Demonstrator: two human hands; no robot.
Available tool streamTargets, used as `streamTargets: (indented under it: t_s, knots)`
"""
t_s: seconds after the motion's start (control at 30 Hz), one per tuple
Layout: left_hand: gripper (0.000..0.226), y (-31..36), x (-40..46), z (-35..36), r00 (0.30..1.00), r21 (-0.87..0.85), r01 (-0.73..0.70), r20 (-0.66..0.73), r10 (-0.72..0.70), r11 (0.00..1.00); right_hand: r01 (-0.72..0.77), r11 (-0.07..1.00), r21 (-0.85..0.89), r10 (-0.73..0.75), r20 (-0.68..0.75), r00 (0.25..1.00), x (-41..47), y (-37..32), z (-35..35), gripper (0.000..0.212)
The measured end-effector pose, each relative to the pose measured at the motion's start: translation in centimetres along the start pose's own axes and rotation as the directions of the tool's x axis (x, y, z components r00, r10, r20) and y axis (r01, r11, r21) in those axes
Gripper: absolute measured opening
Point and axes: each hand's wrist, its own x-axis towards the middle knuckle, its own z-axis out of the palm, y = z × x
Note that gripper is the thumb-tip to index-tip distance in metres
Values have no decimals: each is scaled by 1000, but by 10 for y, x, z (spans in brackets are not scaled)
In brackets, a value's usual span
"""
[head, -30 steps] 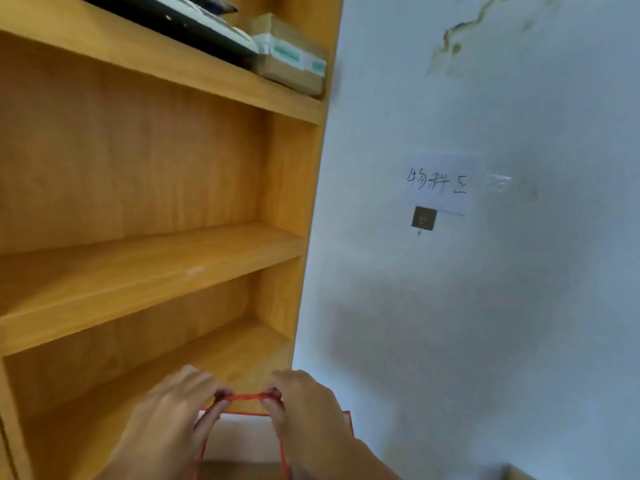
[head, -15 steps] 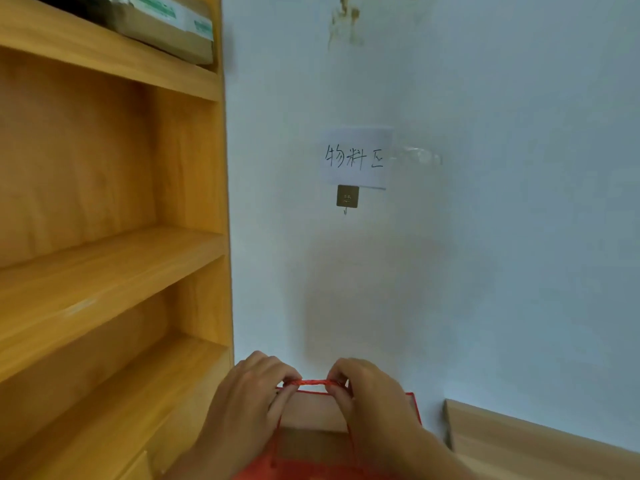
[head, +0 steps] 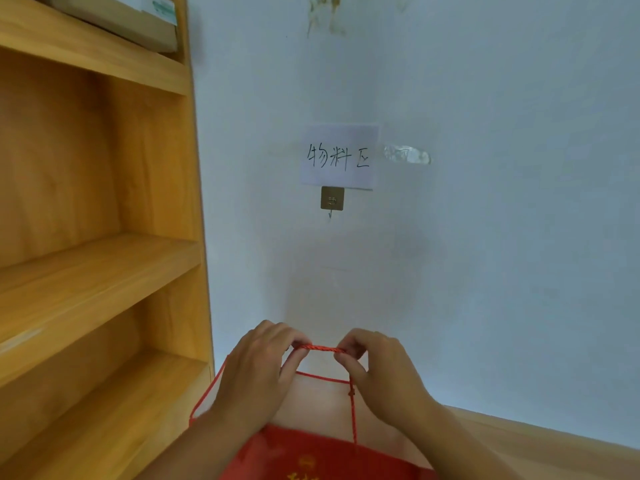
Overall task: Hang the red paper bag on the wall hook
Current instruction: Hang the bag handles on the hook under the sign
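Observation:
The red paper bag (head: 311,455) hangs open-mouthed at the bottom of the head view, its pale inside visible. Its red cord handle (head: 320,348) is stretched level between my two hands. My left hand (head: 258,374) pinches the cord's left end and my right hand (head: 379,370) pinches its right end. The wall hook (head: 331,199), a small brass-coloured square plate with a thin metal hook below it, is stuck to the white wall well above the hands and almost straight over the cord.
A white paper note (head: 338,155) with handwriting is taped just above the hook, with a scrap of tape (head: 407,154) to its right. A wooden shelf unit (head: 104,258) fills the left side, boxes (head: 138,19) on its top shelf. A wooden ledge (head: 554,441) runs at lower right.
The view has swung right, from the shelves to the wall, so the hook now sits near the centre. Both hands have risen with the bag's cord, nearer the wall below the hook.

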Motion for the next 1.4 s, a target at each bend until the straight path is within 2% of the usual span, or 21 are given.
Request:
streamTargets:
  t_s: [0.17,0.47,0.67,0.9,1.17,1.4]
  knots:
    - [7,-9,38,-4,1000,25,-7,-27,8,1000,10,992,126,-13,26,1000,41,2,-7,5]
    - [8,-52,142,16,996,-43,-16,-86,13,999,-19,963,268,42,-77,996,151,6,-12,12]
    - [6,-96,218,30,996,-200,-90,-46,82,976,3,961,276,16,-69,997,222,20,-5,13]
    - [9,-138,301,43,986,-251,-161,-11,163,955,-7,963,269,44,-133,990,297,32,5,18]
    - [14,-160,357,71,994,-412,-101,2,112,906,-1,964,265,53,-191,980,355,57,14,19]
    - [9,-170,385,97,990,-347,-140,-61,127,927,7,977,212,64,-325,943,386,75,26,20]
